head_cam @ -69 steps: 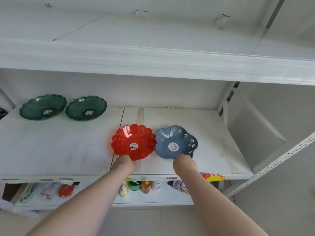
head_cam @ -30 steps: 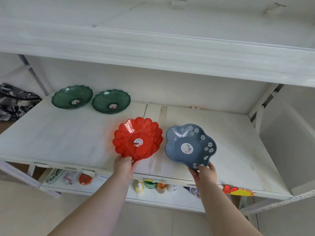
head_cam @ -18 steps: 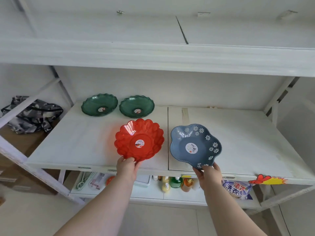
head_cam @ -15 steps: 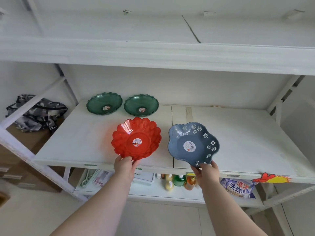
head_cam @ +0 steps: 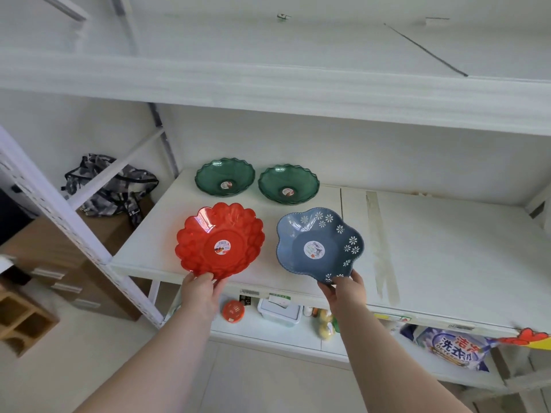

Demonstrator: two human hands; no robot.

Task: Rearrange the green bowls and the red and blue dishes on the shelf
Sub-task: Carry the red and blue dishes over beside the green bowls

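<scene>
My left hand (head_cam: 200,290) grips the near rim of a red scalloped dish (head_cam: 220,240), held tilted up over the front left of the white shelf (head_cam: 447,263). My right hand (head_cam: 346,290) grips the near rim of a blue flower-shaped dish (head_cam: 318,245) with white daisies, also lifted and tilted toward me. Two green bowls sit side by side at the back left of the shelf, the left bowl (head_cam: 225,177) and the right bowl (head_cam: 288,183).
An upper shelf board (head_cam: 268,84) hangs overhead. A perforated white post (head_cam: 68,222) stands at the left. Below are a lower shelf with bottles, a red round item (head_cam: 233,311), a white tub (head_cam: 278,312) and a detergent bag (head_cam: 453,347). A camouflage bag (head_cam: 110,186) lies at the left.
Both dishes have been lifted off the shelf and tilted up in my hands. They have shifted left along the shelf toward the green bowls, and my view has swung left.
</scene>
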